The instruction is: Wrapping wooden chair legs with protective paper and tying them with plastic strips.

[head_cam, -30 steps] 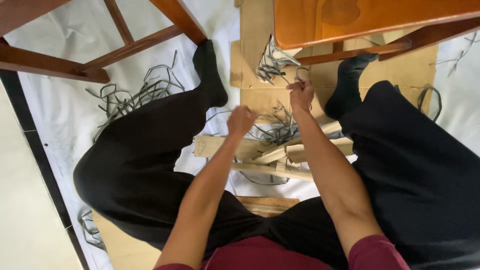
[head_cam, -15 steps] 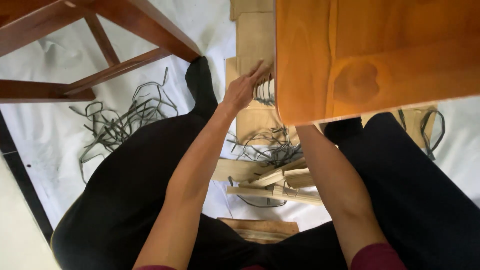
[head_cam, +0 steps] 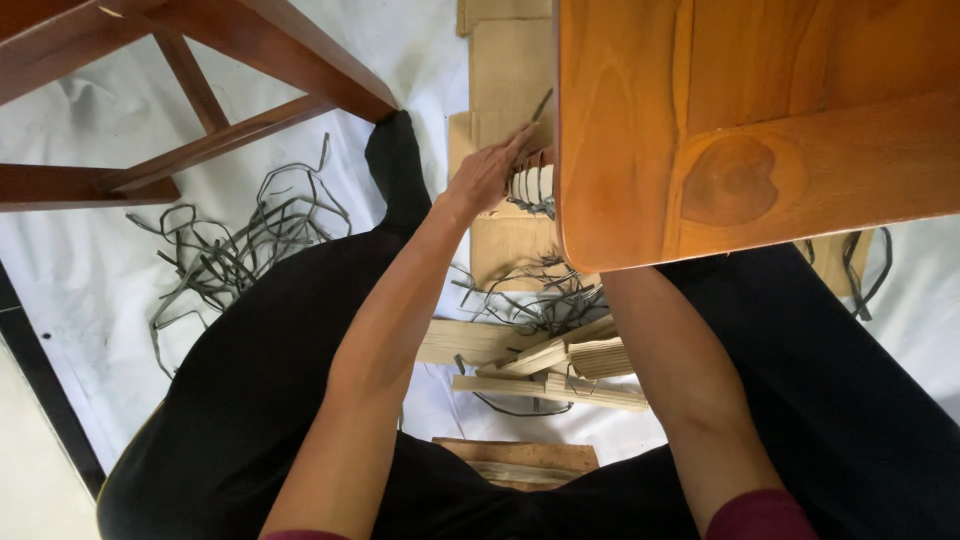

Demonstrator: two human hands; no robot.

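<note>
My left hand [head_cam: 487,176] reaches forward over flat cardboard [head_cam: 508,70], fingers stretched out and laid against a small bundle of pale grey strips [head_cam: 530,186] at the edge of an orange wooden board [head_cam: 740,110]. Whether it grips the bundle cannot be made out. My right forearm [head_cam: 680,380] runs under that board, and the right hand is hidden beneath it. Both arms pass between my legs in black trousers [head_cam: 250,370].
Folded brown paper pieces [head_cam: 560,362] lie in a heap between my legs, with tangled grey strips [head_cam: 545,295] just beyond. More grey strips [head_cam: 230,250] sprawl on the white sheet at left. Dark wooden chair legs [head_cam: 230,70] stand at top left.
My head has tipped, so the orange board now covers the right hand. The left hand went forward from the paper heap to the strip bundle and has stayed there.
</note>
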